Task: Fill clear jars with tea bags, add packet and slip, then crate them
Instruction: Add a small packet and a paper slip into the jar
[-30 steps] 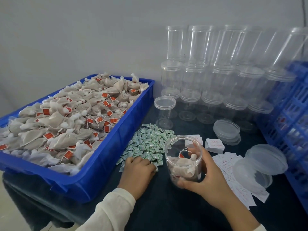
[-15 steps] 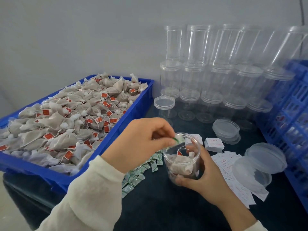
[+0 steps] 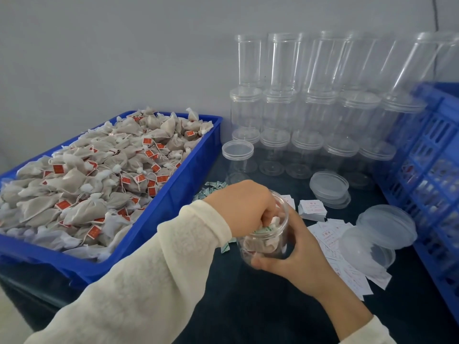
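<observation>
A clear jar [image 3: 267, 240] stands on the dark table, holding several tea bags. My right hand [image 3: 295, 247] grips it from the right side. My left hand [image 3: 244, 207] reaches into the jar's mouth, its fingers curled down inside around a small green-and-white packet [image 3: 264, 230] that shows through the wall. The pile of green packets [image 3: 214, 186] lies mostly hidden behind my left hand and sleeve. White paper slips [image 3: 330, 240] are spread to the right of the jar, with a small stack of slips [image 3: 311, 207] behind them.
A blue tray [image 3: 159, 212] heaped with tea bags fills the left. Stacked empty clear jars [image 3: 305, 120] line the back wall. Loose lids [image 3: 329, 187] and nested lids [image 3: 377, 234] lie at right. A blue slatted crate [image 3: 432, 175] stands along the right edge.
My left hand picked a green packet from the pile, carried it over the jar and has now pushed down into the jar's mouth. My right hand kept holding the jar.
</observation>
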Tool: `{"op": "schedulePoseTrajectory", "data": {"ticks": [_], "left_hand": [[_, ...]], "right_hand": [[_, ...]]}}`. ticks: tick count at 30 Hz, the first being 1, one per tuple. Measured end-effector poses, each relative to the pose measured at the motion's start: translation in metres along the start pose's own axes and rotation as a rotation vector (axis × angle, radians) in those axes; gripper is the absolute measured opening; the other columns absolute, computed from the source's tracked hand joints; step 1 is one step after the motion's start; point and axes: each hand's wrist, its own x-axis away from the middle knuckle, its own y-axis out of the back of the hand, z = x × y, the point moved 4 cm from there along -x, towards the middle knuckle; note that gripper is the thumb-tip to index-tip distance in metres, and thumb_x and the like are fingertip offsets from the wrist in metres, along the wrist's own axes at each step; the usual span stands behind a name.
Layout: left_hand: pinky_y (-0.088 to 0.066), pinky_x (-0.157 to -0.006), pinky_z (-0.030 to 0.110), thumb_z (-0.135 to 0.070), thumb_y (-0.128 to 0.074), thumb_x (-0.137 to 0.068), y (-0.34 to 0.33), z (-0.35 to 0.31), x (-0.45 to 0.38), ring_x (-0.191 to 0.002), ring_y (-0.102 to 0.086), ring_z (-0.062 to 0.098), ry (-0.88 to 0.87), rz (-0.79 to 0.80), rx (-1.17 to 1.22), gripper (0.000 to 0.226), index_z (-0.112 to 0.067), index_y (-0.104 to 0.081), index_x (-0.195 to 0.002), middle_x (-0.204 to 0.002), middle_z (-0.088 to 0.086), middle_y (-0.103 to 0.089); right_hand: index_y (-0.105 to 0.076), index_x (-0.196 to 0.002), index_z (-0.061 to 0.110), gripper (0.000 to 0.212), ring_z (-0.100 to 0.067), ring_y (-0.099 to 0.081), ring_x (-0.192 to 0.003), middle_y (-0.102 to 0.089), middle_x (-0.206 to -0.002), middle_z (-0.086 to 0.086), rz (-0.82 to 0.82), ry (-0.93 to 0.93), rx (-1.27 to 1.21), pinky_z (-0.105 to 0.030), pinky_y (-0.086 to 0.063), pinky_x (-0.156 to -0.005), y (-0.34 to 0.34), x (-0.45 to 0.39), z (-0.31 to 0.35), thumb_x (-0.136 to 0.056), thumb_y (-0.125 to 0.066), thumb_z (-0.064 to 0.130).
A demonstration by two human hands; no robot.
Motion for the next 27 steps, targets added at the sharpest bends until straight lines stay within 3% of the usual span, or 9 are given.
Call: {"op": "schedulePoseTrajectory", "data": {"ticks": [4, 6, 10, 12, 14, 19, 23, 27], "left_hand": [[-0.042, -0.074, 0.024, -0.007, -0.057, -0.090, 0.002, -0.003, -0.001, -0.093, -0.061, 0.018, -0.004, -0.031, -0.043, 0.021, -0.019, -0.073, -0.096, -0.101, -0.001, -0.066], [-0.045, -0.074, 0.022, -0.011, -0.059, -0.090, 0.010, -0.003, 0.000, -0.090, -0.062, 0.013, -0.011, -0.090, -0.003, 0.018, -0.020, -0.074, -0.095, -0.097, -0.004, -0.067], [-0.045, -0.071, 0.003, -0.015, -0.066, -0.087, 0.038, 0.014, -0.002, -0.075, -0.062, -0.007, 0.026, -0.360, 0.338, 0.011, -0.025, -0.070, -0.083, -0.076, -0.017, -0.066], [-0.046, -0.070, 0.003, -0.014, -0.067, -0.087, 0.041, 0.027, -0.013, -0.071, -0.062, -0.003, 0.081, -0.538, 0.484, 0.010, -0.024, -0.069, -0.087, -0.076, -0.015, -0.066], [-0.048, -0.074, 0.007, -0.014, -0.064, -0.090, 0.031, 0.032, -0.032, -0.074, -0.061, -0.001, 0.139, -0.590, 0.493, 0.011, -0.019, -0.070, -0.097, -0.083, -0.011, -0.067], [-0.047, -0.096, 0.034, -0.018, -0.053, -0.096, -0.036, 0.021, -0.092, -0.107, -0.061, 0.022, 0.195, -0.356, 0.268, 0.025, -0.016, -0.065, -0.118, -0.116, 0.004, -0.067], [-0.045, -0.097, 0.039, -0.019, -0.047, -0.097, -0.082, 0.016, -0.128, -0.121, -0.051, 0.028, 0.171, -0.152, 0.052, 0.031, -0.010, -0.060, -0.124, -0.127, 0.008, -0.057], [-0.033, -0.109, 0.037, -0.022, -0.047, -0.097, -0.108, 0.016, -0.148, -0.138, -0.034, 0.023, 0.111, -0.120, -0.107, 0.042, -0.005, -0.046, -0.136, -0.144, 0.010, -0.043]], "right_hand": [[-0.038, -0.124, 0.065, 0.097, 0.004, -0.051, -0.119, -0.054, -0.127, 0.027, -0.007, -0.024, 0.018, -0.004, -0.044, -0.083, 0.001, 0.001, -0.003, -0.060, -0.092, 0.016], [-0.035, -0.129, 0.061, 0.099, 0.006, -0.051, -0.119, -0.053, -0.127, 0.029, -0.002, -0.038, 0.033, -0.004, -0.044, -0.083, 0.003, 0.002, -0.004, -0.060, -0.092, 0.019], [-0.039, -0.136, 0.047, 0.099, 0.007, -0.051, -0.118, -0.052, -0.127, 0.030, -0.024, -0.071, -0.003, -0.004, -0.045, -0.082, 0.012, 0.010, -0.010, -0.060, -0.092, 0.015], [-0.043, -0.132, 0.049, 0.098, 0.007, -0.054, -0.115, -0.053, -0.125, 0.029, -0.035, -0.068, -0.035, -0.005, -0.047, -0.079, 0.019, 0.015, -0.013, -0.059, -0.091, 0.006], [-0.048, -0.124, 0.056, 0.096, 0.006, -0.054, -0.116, -0.054, -0.124, 0.028, -0.053, -0.072, -0.052, -0.007, -0.049, -0.078, 0.027, 0.022, -0.015, -0.059, -0.090, 0.001], [-0.042, -0.130, 0.058, 0.100, 0.005, -0.048, -0.122, -0.051, -0.130, 0.026, -0.080, -0.106, -0.046, -0.013, -0.050, -0.085, 0.044, 0.039, -0.018, -0.053, -0.092, 0.017], [-0.039, -0.138, 0.048, 0.106, -0.002, -0.052, -0.123, -0.050, -0.134, 0.023, -0.055, -0.140, -0.057, -0.016, -0.051, -0.087, 0.051, 0.050, -0.023, -0.053, -0.094, 0.015], [-0.038, -0.139, 0.046, 0.109, 0.001, -0.052, -0.122, -0.049, -0.130, 0.028, -0.068, -0.191, -0.074, -0.016, -0.050, -0.090, 0.059, 0.060, -0.024, -0.050, -0.095, 0.019]]}}
